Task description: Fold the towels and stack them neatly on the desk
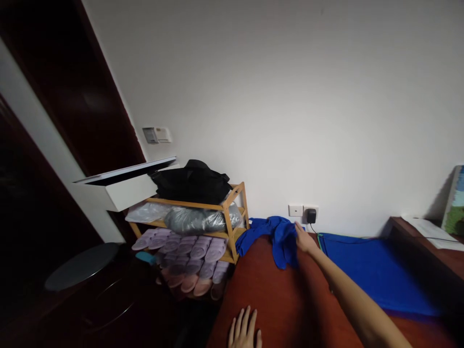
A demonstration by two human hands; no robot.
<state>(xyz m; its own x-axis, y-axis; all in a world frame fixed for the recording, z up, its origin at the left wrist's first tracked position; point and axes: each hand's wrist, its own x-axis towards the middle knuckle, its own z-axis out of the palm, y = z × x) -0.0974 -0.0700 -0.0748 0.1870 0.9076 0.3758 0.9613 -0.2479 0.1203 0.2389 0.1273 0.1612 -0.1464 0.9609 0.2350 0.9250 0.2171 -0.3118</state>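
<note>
My right hand point(305, 239) reaches to the far side of the reddish-brown table point(266, 285), its fingers closed on the right end of a crumpled blue cloth point(277, 237). That cloth lies bunched along the table's far left corner, close to the wall, and part of it hangs toward the shoe rack. Near the table's front edge, my left hand point(244, 332) rests palm down with its fingers spread, holding nothing. To the right of my right forearm, a flat blue mat or cloth point(373, 270) with a green edge lies spread out.
Left of the table stands a wooden rack point(230, 227) with several lilac and pink slippers point(199, 247), plastic-wrapped items and a black bag point(192, 181). A white box point(132, 193) juts from its top. A round stool point(81, 266) stands left; a plugged-in adapter point(311, 216) sits on the wall.
</note>
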